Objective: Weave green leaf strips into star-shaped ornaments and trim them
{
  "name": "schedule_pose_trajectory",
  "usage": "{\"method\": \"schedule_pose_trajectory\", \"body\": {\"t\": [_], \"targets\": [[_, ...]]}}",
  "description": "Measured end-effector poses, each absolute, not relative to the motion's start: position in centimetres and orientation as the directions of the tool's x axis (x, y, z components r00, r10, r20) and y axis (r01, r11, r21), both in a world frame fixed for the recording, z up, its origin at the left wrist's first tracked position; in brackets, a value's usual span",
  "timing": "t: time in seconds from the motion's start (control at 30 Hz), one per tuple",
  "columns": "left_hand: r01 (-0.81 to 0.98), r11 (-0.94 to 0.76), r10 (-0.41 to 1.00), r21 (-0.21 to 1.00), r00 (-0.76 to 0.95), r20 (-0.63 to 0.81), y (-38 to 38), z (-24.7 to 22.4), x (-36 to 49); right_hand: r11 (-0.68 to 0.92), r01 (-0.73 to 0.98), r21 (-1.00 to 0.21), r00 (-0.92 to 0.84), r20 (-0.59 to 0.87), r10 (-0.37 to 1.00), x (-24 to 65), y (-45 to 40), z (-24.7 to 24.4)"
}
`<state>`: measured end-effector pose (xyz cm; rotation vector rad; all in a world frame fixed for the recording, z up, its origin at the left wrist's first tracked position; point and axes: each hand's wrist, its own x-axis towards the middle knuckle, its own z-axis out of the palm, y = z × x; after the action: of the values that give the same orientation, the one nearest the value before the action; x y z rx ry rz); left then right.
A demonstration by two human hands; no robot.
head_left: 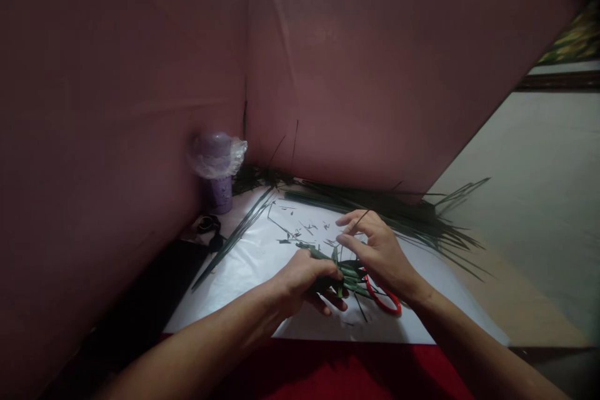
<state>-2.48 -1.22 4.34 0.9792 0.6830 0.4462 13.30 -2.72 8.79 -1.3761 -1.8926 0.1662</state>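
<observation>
My left hand (312, 278) is closed round a folded piece of green leaf strips (349, 275), thumb on top and fingers underneath. Several strip ends stick out to its right. My right hand (370, 244) hovers just above and to the right, its thumb and index finger apart. A thin dark strip (363, 217) crosses by its fingers; whether they touch it I cannot tell. Under the right hand lies a pair of scissors with red handles (387, 303), its blades hidden by the leaves. Small leaf scraps (307, 228) are scattered on the white sheet (248, 275).
Long green leaf strips (375, 200) lie in a pile along the back, and more strips (234, 237) at the left edge. A purple cup (220, 190) with clear plastic stands at the back left corner. Pink panels (328, 75) wall the left and back.
</observation>
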Motion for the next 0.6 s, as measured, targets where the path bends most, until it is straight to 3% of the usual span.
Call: {"method": "schedule_pose_trajectory", "body": {"t": [0.4, 0.6], "targets": [[-0.052, 0.519, 0.622, 0.853, 0.707, -0.336, -1.25, 3.75, -2.06, 0.406, 0.77, -0.493, -0.061, 0.576, 0.815, 13.72, -2.14, 8.63], [-0.048, 0.53, 0.636, 0.847, 0.682, -0.359, -1.22, 3.89, -1.98, 0.378, 0.709, -0.595, 0.008, 0.542, 0.84, 13.98, -2.25, 8.59]]}}
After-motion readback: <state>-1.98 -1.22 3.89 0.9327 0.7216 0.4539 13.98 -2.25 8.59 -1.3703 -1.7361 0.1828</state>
